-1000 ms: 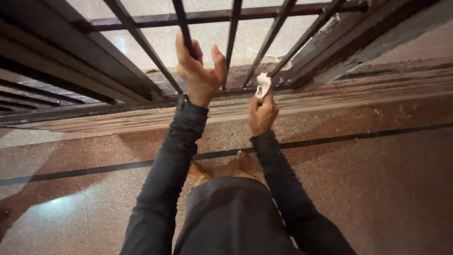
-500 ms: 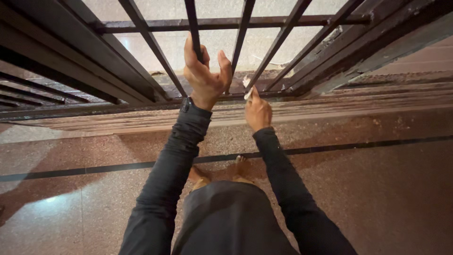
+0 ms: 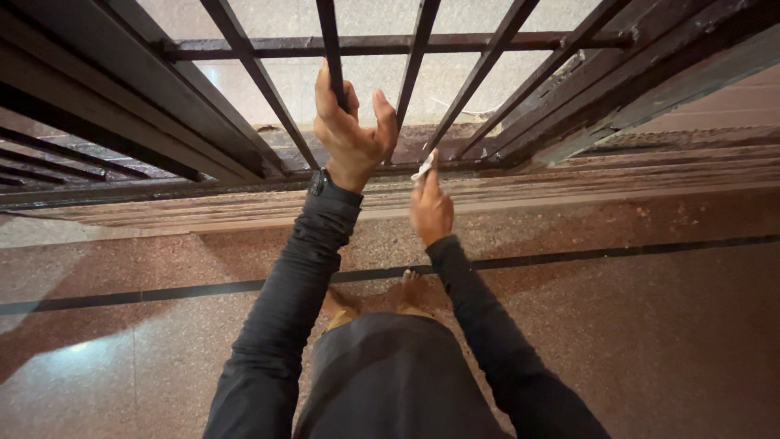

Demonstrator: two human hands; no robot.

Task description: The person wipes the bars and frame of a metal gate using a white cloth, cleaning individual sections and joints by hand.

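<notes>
At the foot of a dark metal gate [image 3: 244, 73], one upright bar [image 3: 329, 32] is gripped by the left hand [image 3: 351, 130], its fingers clenched round it. A small pale cloth [image 3: 424, 166] is pinched in the fingers of the right hand [image 3: 429, 210] and is pressed against the bottom rail [image 3: 455, 165], just beside the next bar [image 3: 414, 65]. Wiping of the lower gate appears to be in hand; the next stroke is judged to call for firm pressure along the rail while the brace is held. Compared with a second ago, the cloth is bunched smaller and carried lower and leftward, and the left grip is unchanged. Speckled red stone floor [image 3: 650, 325] lies below.
</notes>
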